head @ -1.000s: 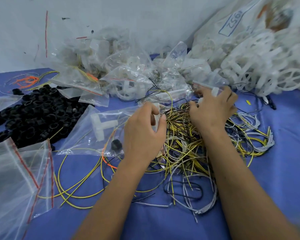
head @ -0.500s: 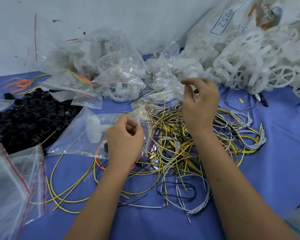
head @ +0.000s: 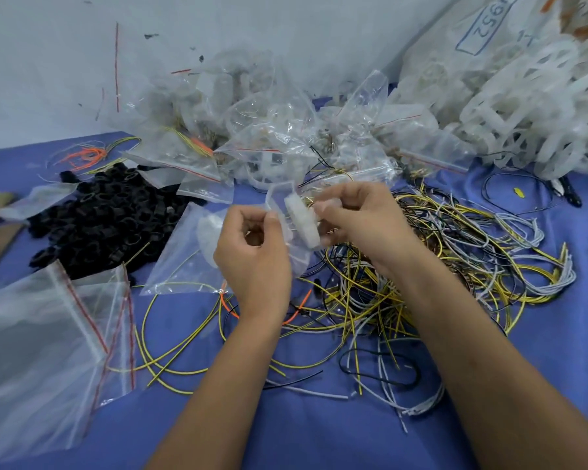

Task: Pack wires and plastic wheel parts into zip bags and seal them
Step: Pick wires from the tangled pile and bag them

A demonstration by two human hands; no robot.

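My left hand (head: pixel 253 256) pinches the edge of a clear zip bag (head: pixel 282 198) held above the table. My right hand (head: pixel 360 218) grips a white plastic wheel part (head: pixel 302 220) at the mouth of that bag. Beneath my hands lies a tangle of yellow, white and black wires (head: pixel 421 266). Another clear zip bag (head: pixel 184 262) with a white part and wires in it lies flat left of my left hand.
A heap of black rings (head: pixel 106 215) sits at the left. Empty zip bags with red strips (head: pixel 48 340) lie at the near left. Filled bags (head: pixel 269 130) pile up against the wall, and white wheel parts (head: pixel 530 106) heap at the far right.
My right hand came left and down from the far pile with a white wheel part. My left hand lifted the bag edge up, and the two hands now meet.
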